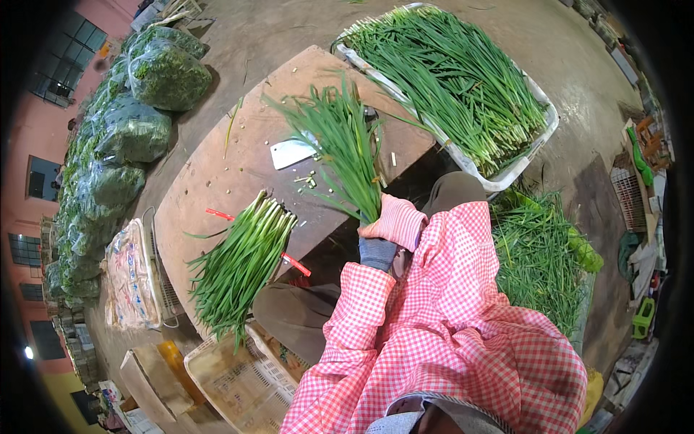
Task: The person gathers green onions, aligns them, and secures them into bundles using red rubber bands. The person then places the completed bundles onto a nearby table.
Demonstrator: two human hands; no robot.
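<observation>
A loose bunch of long green chive-like leaves (352,157) rises from my right hand (381,219), which grips its lower end; the leaf tips are blurred. My left hand is mostly hidden beside and below the right one, and its grey-blue cuff (376,254) shows. Beyond the held bunch, a broad pale metal blade (290,154) with a hole lies on the wooden board (206,157), partly covered by leaves. To the left, a second bunch (246,260) rests across a red strip (296,264), its pale cut ends pointing away from me.
Cut stem bits (308,179) are scattered on the board. A white crate (547,122) full of similar greens stands far right. Trimmed leaves (537,260) are heaped at my right. An off-white crate (238,385) sits lower left. Bagged greens (168,73) line the left side.
</observation>
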